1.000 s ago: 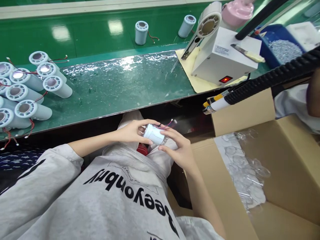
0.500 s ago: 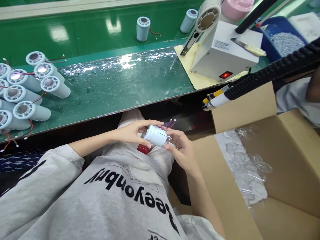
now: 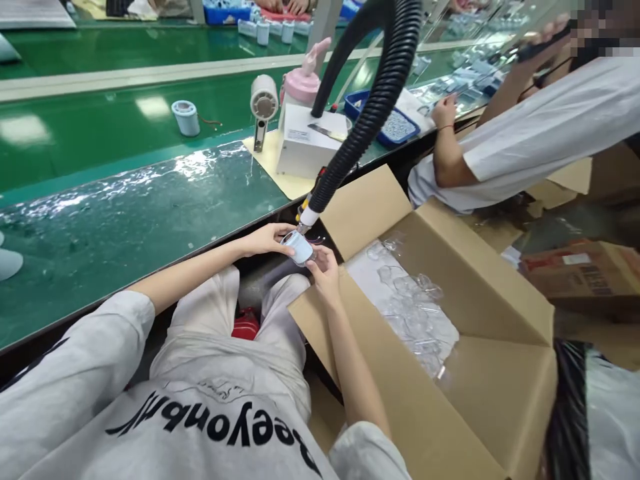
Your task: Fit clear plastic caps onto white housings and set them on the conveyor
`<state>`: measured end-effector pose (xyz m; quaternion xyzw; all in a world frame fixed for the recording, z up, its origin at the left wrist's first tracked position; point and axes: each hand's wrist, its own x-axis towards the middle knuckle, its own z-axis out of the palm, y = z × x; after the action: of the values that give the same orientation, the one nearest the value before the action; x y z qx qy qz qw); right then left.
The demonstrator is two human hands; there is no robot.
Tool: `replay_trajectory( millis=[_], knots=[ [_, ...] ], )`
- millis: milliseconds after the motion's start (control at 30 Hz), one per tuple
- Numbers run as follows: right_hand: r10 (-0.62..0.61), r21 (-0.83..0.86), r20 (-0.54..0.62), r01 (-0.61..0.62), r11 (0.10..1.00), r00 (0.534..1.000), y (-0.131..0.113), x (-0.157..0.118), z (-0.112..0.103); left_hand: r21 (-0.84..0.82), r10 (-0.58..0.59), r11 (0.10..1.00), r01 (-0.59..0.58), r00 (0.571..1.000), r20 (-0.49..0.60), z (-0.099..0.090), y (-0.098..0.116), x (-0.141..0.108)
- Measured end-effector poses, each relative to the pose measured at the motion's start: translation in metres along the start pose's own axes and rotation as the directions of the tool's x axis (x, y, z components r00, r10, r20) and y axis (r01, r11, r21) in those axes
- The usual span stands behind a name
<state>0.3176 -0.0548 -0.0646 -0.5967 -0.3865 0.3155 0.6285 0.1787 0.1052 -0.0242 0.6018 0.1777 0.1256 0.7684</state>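
Observation:
My left hand (image 3: pixel 266 241) and my right hand (image 3: pixel 326 268) hold a light-blue cylindrical housing (image 3: pixel 301 249) between them, above my lap. The left fingers wrap around its far end, while the right fingers pinch the near end, where a clear plastic part shows. Thin wires with small white plugs stick out beside it. Right at the housing's upper end is the white nozzle (image 3: pixel 309 217) of a black corrugated hose (image 3: pixel 350 133); whether they touch I cannot tell.
To the right, an open cardboard box (image 3: pixel 505 380) holds clear plastic pieces (image 3: pixel 413 300). A white machine (image 3: pixel 303 148), a small hand fan (image 3: pixel 264 103) and a blue tray (image 3: pixel 409 137) stand on the green bench. Another wired cylinder (image 3: pixel 185 119) stands behind. A co-worker (image 3: pixel 530 127) sits at right.
My view has turned to the right. Both hands have carried the light-blue housing to the hose nozzle, which was apart from it before. The co-worker has come more into view.

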Motion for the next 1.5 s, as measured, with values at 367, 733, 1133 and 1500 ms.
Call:
replay_trajectory(
  millis=[367, 733, 1133, 1500],
  knots=[
    [-0.043, 0.147, 0.122, 0.024, 0.989, 0.992, 0.001, 0.012, 0.011, 0.098, 0.0, 0.995, 0.002, 1.0, -0.021, -0.015, 0.013, -0.022],
    [-0.131, 0.106, 0.209, 0.11, 0.988, 0.969, -0.036, -0.028, 0.01, 0.141, 0.167, 0.978, -0.151, 0.981, -0.104, 0.006, 0.02, -0.077],
    [-0.116, 0.082, 0.267, 0.098, 0.992, 0.957, -0.057, -0.05, 0.019, 0.169, 0.171, 0.978, -0.124, 0.938, -0.302, 0.026, 0.025, -0.101],
    [-0.132, 0.037, 0.312, 0.126, 0.991, 0.941, -0.082, -0.067, 0.021, 0.234, 0.142, 0.963, -0.131, 0.989, -0.029, 0.024, 0.039, -0.147]
  ],
)
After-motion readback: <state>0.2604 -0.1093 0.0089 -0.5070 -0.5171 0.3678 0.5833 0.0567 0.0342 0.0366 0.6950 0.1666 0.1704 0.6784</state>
